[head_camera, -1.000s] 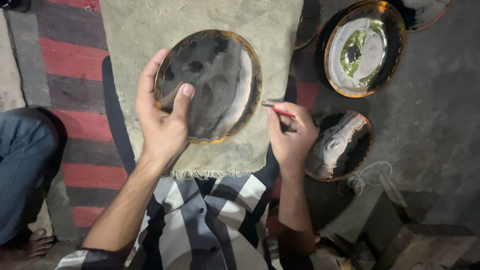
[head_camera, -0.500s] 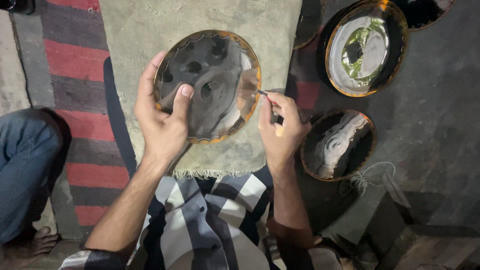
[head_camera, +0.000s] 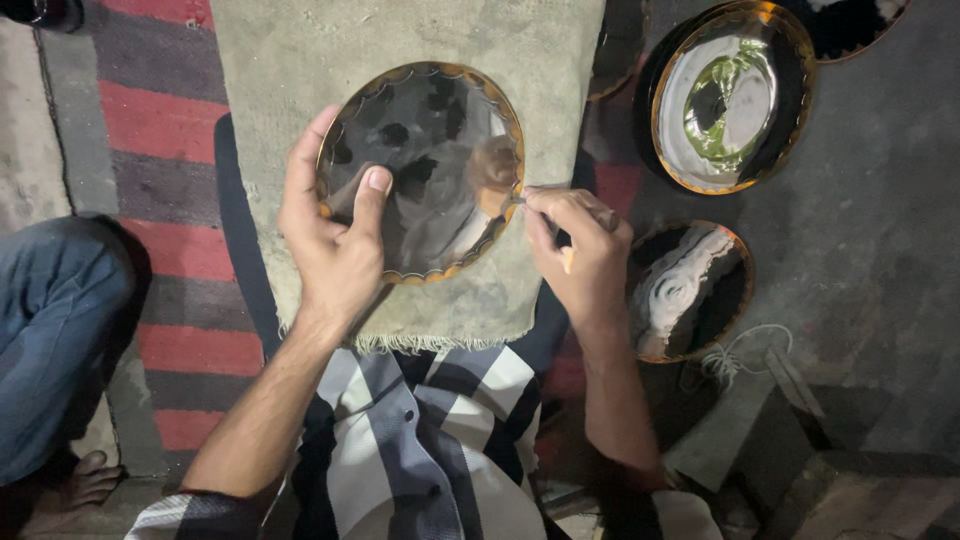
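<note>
A round, dark, glossy plate with a scalloped gold rim (head_camera: 440, 150) is held over a grey-green mat (head_camera: 300, 60). My left hand (head_camera: 335, 240) grips its left edge, thumb pressed on the shiny face. My right hand (head_camera: 585, 255) pinches a thin brush (head_camera: 520, 197) whose tip touches the plate's right rim. The brush's handle is mostly hidden inside the fingers. The plate reflects the hand and dark shapes.
Two more gold-rimmed plates lie to the right: one with a green swirl (head_camera: 730, 100), one with white streaks (head_camera: 690, 290). Another plate's edge (head_camera: 860, 25) shows at the top right. A red-striped rug (head_camera: 170, 130) and another person's jeans-clad leg (head_camera: 50, 330) are on the left.
My right hand has moved left from beside the plate until the brush tip reached the plate's right rim. The left hand keeps the plate still.
</note>
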